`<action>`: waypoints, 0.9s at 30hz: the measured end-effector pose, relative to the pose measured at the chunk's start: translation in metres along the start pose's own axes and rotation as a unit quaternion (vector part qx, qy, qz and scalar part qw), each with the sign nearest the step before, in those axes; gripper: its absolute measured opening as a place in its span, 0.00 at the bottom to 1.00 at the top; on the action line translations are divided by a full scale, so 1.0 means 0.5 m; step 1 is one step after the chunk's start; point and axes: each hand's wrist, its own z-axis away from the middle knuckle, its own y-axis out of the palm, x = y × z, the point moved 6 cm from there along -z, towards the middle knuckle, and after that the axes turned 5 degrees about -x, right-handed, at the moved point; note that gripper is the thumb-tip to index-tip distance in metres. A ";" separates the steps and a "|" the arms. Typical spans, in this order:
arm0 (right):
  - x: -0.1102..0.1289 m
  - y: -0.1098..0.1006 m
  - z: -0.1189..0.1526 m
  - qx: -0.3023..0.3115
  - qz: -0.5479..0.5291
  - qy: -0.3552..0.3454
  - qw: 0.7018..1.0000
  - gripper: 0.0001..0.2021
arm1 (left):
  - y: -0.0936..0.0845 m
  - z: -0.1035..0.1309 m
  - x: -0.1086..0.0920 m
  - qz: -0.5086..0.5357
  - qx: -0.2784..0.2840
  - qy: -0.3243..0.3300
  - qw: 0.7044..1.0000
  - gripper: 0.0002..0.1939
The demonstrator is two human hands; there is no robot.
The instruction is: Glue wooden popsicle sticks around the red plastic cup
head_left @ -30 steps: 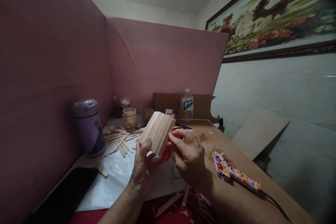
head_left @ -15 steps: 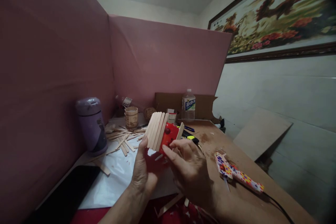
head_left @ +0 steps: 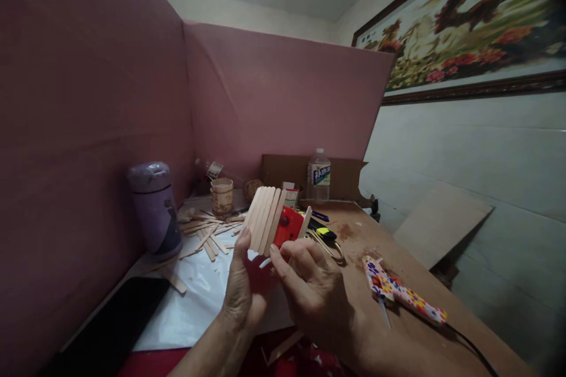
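- My left hand (head_left: 242,283) is holding a row of wooden sticks (head_left: 264,221) against a red container (head_left: 289,221), just below the middle of the frame. My thumb is pressing the row's left edge; the other fingers are hiding behind, so I cannot tell how they are gripping.
- My right hand (head_left: 313,274) is curling over the container's lower right, the thumb tip resting by the bottom of the nearest stick. I cannot tell whether these fingers are pinching anything.
- A bare red patch is showing between the row and a lone stick (head_left: 305,222) on its right. If that stick is sitting loose, my knuckles could be knocking it off.
- If my thumb is pushing only at the bottom, the nearest stick could be skewing, leaving a wedge-shaped gap.
- If the sticks are only weakly fixed, too hard a squeeze from my left thumb could be popping one away.
- The flowered glue gun (head_left: 402,291) is lying at lower right, near my forearm; a careless elbow could be dragging its cord (head_left: 471,344), or, if it is hot, I could be burning myself.
- A yellow-and-black tool (head_left: 325,231) is lying on the desk (head_left: 347,218) beyond my knuckles; any blade there could be nicking me.
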 end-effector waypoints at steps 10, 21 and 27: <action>-0.017 -0.031 -0.025 -0.024 -0.081 0.033 0.996 0.14 | 0.003 -0.001 -0.009 -0.020 0.029 0.041 0.999 0.25; -0.044 -0.021 -0.033 -0.014 0.020 0.043 0.999 0.16 | 0.015 0.012 -0.011 -0.030 0.026 0.057 0.998 0.20; -0.038 -0.028 -0.037 -0.016 -0.026 0.057 0.998 0.11 | 0.013 0.011 -0.010 -0.042 0.029 0.059 0.997 0.21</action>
